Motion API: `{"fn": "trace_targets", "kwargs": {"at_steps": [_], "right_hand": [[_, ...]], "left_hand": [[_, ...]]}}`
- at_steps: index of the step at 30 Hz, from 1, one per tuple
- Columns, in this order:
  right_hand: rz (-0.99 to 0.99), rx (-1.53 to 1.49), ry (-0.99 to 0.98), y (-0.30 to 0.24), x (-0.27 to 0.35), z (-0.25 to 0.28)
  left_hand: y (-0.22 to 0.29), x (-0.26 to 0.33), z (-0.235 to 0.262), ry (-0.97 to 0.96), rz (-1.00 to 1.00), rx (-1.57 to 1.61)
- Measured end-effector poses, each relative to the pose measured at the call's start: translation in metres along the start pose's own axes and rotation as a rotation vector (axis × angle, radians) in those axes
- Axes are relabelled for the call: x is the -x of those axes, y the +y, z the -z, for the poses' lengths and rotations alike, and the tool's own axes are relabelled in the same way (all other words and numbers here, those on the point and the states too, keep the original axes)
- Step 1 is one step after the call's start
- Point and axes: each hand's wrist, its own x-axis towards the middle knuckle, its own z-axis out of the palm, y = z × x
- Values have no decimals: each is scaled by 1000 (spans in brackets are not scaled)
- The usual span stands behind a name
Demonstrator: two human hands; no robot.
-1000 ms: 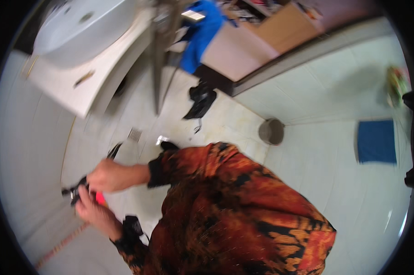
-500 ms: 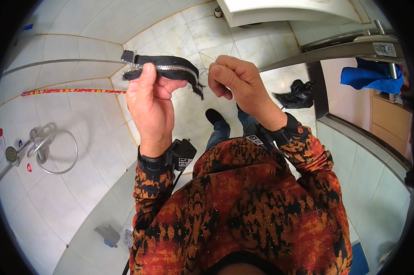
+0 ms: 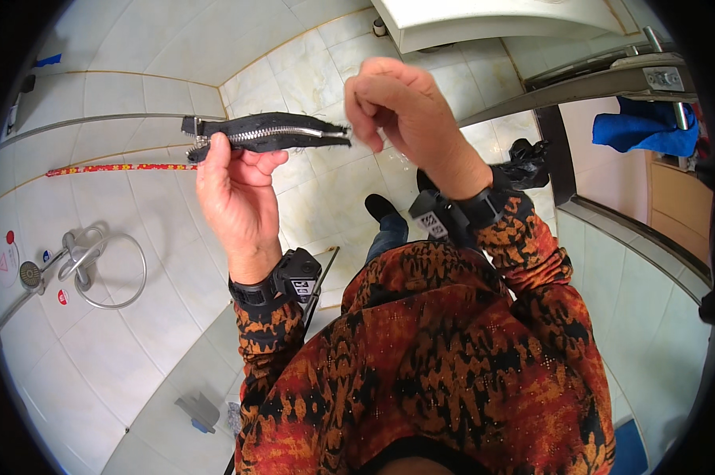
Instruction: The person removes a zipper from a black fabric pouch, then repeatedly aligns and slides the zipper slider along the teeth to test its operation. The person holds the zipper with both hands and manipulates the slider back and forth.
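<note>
Nearest the camera, an orange-and-black patterned top (image 3: pixel 444 356) fills the lower frame, with a black wrist device (image 3: pixel 282 281) strapped on the left forearm. Above it, the left hand (image 3: pixel 235 194) is raised, its fingers closed around the left part of a black zipper strip (image 3: pixel 266 134), which is held level with its silver teeth showing. To the right, the right hand (image 3: pixel 401 107) is bunched at the strip's right end; whether that end is pinched cannot be told. Farther off, a shower hose (image 3: pixel 96 265) is seen left, and a blue cloth (image 3: pixel 646 131) is draped far right.
</note>
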Motion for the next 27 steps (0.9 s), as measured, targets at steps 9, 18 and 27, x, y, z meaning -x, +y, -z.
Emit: {"fn": "trace_targets", "kwargs": {"at_steps": [9,18,27], "right_hand": [[350,591,-91,30,-9,-7],[187,522,-50,38,-16,-13],[-3,15,332,42,-20,-12]], "left_hand": [[26,10,6,-123,128,186],[5,-9,2,-185,133,19],[-14,-7,10,68,-69,-240]]}}
